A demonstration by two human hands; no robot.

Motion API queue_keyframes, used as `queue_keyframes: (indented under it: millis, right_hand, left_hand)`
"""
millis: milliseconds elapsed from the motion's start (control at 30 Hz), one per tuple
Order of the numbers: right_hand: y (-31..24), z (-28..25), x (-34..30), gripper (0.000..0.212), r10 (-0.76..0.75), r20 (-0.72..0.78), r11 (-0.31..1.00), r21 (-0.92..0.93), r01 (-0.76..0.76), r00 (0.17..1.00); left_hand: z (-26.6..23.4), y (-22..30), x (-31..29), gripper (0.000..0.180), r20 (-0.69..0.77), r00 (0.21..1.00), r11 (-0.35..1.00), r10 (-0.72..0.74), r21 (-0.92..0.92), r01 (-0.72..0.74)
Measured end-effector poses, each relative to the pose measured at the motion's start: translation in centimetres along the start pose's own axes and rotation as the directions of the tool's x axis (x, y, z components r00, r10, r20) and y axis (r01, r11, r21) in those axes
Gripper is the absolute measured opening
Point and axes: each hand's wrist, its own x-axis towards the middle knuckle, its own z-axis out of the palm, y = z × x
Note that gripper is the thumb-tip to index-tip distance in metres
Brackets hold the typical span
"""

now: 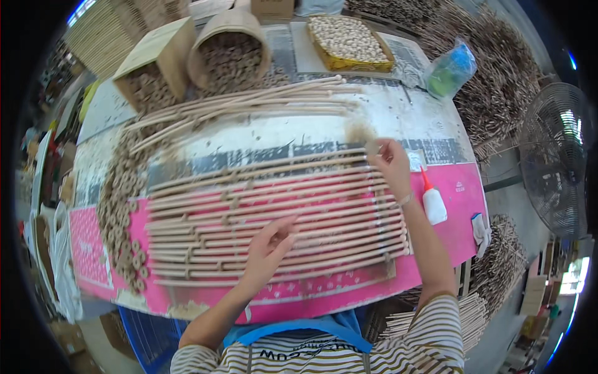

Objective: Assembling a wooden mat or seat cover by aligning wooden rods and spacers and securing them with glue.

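Thin wooden rods (324, 215) lie side by side in a long row across the pink sheet, with small brown rings threaded along them and rounded ends at the right. My right hand (392, 165) is at the right end of the farthest rods, thumb and fingers closed together; what is between the fingertips is too small to make out. Over the middle of the row hovers my left hand (269, 249), its fingers half bent and apart, with nothing visible in them. Loose brown wooden rings (128, 206) spread along the left of the rods. A white glue bottle (434, 204) with a red tip lies right of my right forearm.
Behind the row lie more loose rods (268, 103). Farther back, a wooden box (156, 59) and a round tub (229, 31) lie tipped, spilling rings. A yellow tray (352, 64) holds pale beads. A plastic bag (450, 71), a glove (480, 234) and a fan (557, 159) are at the right.
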Motion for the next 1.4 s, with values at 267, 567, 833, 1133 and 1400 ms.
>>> queue_keyframes:
  millis: [267,567,833,1133,1400]
  right_hand:
    - [17.4,-2.5,21.7,0.049,0.286,-0.356,0.908,-0.196,-0.37,0.89]
    - [17.1,-2.7,22.4,0.056,0.152,-0.513,0.945,-0.173,-0.276,0.845]
    - [-1.8,-7.1,-1.8,0.03,0.224,0.093,0.898,0.367,-0.243,0.97]
    - [-4.0,-8.1,-25.0,0.022,0.478,-0.238,0.853,0.355,-0.382,0.846]
    - [-4.7,-5.9,-32.5,0.017,0.497,-0.329,0.842,0.406,-0.354,0.803]
  left_hand:
    - [-3.3,3.1,3.3,0.037,0.026,0.997,0.988,-0.069,0.138,0.065]
    - [-3.7,2.0,4.1,0.035,0.047,0.995,0.984,-0.091,0.157,0.083]
    - [-5.9,0.5,-0.9,0.029,-0.096,0.992,0.905,0.078,0.424,-0.03]
    - [-6.8,0.0,-8.0,0.034,-0.082,0.97,0.753,0.23,0.646,-0.124]
    - [-2.7,-0.8,-10.4,0.031,0.163,0.923,0.493,0.349,0.806,-0.329]
